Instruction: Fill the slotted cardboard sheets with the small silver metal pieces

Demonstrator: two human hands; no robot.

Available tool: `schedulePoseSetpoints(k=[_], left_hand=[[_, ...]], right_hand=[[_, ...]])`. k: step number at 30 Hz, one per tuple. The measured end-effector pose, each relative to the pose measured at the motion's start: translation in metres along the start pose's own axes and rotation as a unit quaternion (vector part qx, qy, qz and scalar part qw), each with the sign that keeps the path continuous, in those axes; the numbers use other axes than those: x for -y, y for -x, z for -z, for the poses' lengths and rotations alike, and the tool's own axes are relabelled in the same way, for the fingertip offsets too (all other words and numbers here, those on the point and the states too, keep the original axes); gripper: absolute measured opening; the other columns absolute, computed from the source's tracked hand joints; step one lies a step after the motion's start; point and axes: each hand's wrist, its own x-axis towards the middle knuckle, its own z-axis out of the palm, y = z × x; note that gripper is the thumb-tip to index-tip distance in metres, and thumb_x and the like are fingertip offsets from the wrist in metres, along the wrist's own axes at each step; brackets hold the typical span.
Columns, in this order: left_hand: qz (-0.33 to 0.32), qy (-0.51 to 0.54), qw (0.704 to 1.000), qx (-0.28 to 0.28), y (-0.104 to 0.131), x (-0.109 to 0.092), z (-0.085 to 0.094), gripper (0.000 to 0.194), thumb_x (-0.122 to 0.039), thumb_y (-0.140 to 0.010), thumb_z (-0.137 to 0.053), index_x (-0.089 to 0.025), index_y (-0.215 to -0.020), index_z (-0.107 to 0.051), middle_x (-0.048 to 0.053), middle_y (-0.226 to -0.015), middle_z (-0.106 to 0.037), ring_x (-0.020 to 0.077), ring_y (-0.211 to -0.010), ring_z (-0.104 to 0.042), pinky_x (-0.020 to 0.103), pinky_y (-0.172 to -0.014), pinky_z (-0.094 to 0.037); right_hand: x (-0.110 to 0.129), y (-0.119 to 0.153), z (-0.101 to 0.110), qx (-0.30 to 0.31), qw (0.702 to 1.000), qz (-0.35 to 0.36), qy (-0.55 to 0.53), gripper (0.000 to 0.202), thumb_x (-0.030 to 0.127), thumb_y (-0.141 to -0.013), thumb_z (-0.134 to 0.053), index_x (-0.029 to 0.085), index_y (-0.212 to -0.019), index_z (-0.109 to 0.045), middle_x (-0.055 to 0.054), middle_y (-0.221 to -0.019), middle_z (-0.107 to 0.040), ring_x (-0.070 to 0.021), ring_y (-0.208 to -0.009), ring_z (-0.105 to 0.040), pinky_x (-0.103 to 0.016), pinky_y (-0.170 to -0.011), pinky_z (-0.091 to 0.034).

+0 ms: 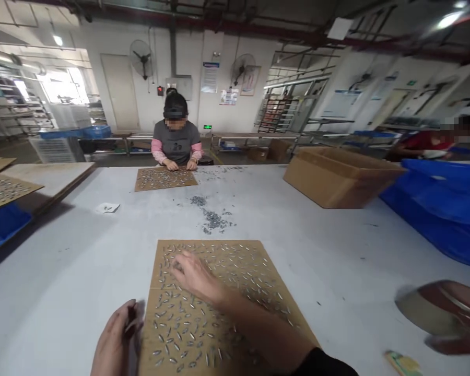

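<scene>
A brown cardboard sheet [243, 263] lies in front of me on the white table, scattered with many small, shiny, spindle-shaped metal pieces [194, 337]. My right hand [194, 274] reaches across it to the upper left part, fingers bent down and drawn together among the pieces. Whatever is between those fingertips is too small to make out. Beside the sheet's left edge is my left hand [115, 334], its fingers curled in; their inner side is shadowed, so any contents are hidden. Beyond the sheet lies a loose heap of metal pieces [214, 219].
Across the table [82, 271] a person [176, 136] has both hands at another covered cardboard sheet [164, 180]. A cardboard box [337, 175] and blue bags [442, 209] stand right. Nearer are a reddish-brown shiny object [446, 313] and a white paper [108, 208] at left.
</scene>
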Motion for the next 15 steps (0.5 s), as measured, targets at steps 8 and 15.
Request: schedulePoseSetpoints(k=[8, 15], left_hand=[[0.034, -0.164, 0.980, 0.105, -0.034, -0.036, -0.008, 0.022, -0.035, -0.085, -0.074, -0.014, -0.091, -0.073, 0.006, -0.091, -0.074, 0.0174, -0.082, -0.066, 0.026, -0.071, -0.048], [0.043, -0.271, 0.955, 0.109, -0.033, -0.052, -0.038, 0.029, -0.039, -0.084, -0.075, -0.015, -0.074, -0.061, 0.001, -0.069, -0.064, 0.0150, -0.063, -0.060, 0.029, -0.066, -0.046]], right_hand=[[-0.158, 0.135, 0.091, -0.092, 0.955, -0.271, 0.073, 0.033, 0.021, -0.100, -0.043, 0.018, -0.112, -0.073, -0.010, -0.121, -0.074, -0.0207, -0.111, -0.066, -0.027, -0.092, -0.044], [-0.206, 0.165, 0.094, -0.022, 0.929, -0.357, 0.098, 0.035, 0.022, -0.100, -0.042, 0.017, -0.099, -0.077, -0.013, -0.106, -0.078, -0.0241, -0.101, -0.072, -0.027, -0.077, -0.044]])
